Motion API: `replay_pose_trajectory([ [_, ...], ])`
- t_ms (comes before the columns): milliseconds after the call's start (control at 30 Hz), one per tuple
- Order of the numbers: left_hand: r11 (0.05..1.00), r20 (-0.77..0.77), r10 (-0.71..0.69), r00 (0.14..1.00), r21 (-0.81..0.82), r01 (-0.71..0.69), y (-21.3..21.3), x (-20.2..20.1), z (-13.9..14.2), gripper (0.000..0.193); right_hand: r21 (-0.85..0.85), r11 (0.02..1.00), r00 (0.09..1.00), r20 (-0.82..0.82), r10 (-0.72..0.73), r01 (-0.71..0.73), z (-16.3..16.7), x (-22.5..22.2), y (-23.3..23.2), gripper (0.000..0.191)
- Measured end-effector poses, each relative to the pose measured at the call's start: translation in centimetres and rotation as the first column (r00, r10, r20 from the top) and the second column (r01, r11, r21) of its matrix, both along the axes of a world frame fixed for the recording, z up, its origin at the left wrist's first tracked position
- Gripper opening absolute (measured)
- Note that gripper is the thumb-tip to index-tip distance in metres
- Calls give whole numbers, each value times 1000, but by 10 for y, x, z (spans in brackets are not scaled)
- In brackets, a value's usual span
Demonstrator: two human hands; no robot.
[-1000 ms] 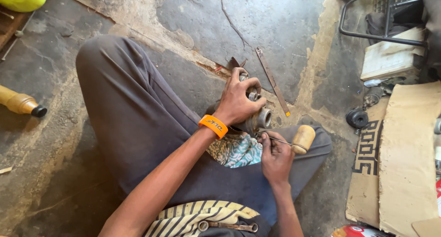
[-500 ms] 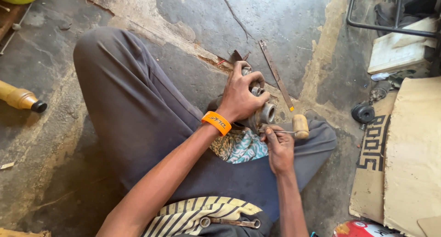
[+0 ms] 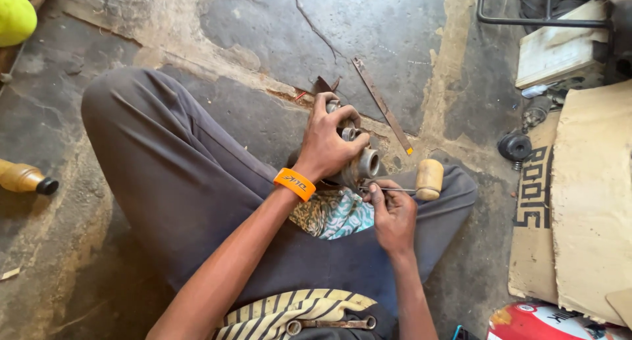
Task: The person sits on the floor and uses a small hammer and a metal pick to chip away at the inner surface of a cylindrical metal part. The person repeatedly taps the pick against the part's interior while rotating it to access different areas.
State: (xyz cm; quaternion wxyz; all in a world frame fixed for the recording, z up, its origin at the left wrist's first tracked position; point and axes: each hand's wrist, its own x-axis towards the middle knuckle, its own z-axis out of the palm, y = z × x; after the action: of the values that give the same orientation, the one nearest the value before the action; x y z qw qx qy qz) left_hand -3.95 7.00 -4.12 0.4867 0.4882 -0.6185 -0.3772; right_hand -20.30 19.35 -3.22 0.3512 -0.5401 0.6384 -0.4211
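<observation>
I sit cross-legged on a concrete floor in grey trousers. My left hand (image 3: 332,139), with an orange wristband (image 3: 294,184), grips a grey metal part with round tube ends (image 3: 364,163) resting on my lap. My right hand (image 3: 393,215) pinches a thin metal tool with a wooden handle (image 3: 428,179), its tip at the part's open end. A patterned teal cloth (image 3: 332,213) lies under the part. Most of the part is hidden by my left hand.
A flat metal strip (image 3: 382,105) lies on the floor beyond my knee. Cardboard (image 3: 588,195) and a black round piece (image 3: 514,146) sit at the right. A brown bottle (image 3: 25,178) lies at the left. A wrench (image 3: 329,325) rests on striped cloth near me.
The view shifted slightly. My right hand moved up a little toward the part, keeping the wooden-handled tool. My left hand stays on the part.
</observation>
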Motion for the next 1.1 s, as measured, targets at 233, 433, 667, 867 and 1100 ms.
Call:
replay_pose_trajectory([
  [233,1000,2,2,1000,-7,-2,-1,-1,-3,30,158,981,950,-272,155,-115,18,-14,-16,19],
  [433,1000,-3,0,1000,17,0,-1,-1,-1,30,210,939,960,-6,282,-274,8,-39,-28,16],
  [667,994,-22,-31,999,104,33,0,-1,-1,31,14,998,963,266,48,-53,-22,-24,6,18],
  [867,1000,-2,5,1000,-12,-5,-1,-2,-4,29,16,999,972,233,30,-34,-15,-18,4,15],
  [1100,1000,4,4,1000,11,-4,0,-3,-6,29,23,996,972,-220,86,-83,18,1,-2,10],
])
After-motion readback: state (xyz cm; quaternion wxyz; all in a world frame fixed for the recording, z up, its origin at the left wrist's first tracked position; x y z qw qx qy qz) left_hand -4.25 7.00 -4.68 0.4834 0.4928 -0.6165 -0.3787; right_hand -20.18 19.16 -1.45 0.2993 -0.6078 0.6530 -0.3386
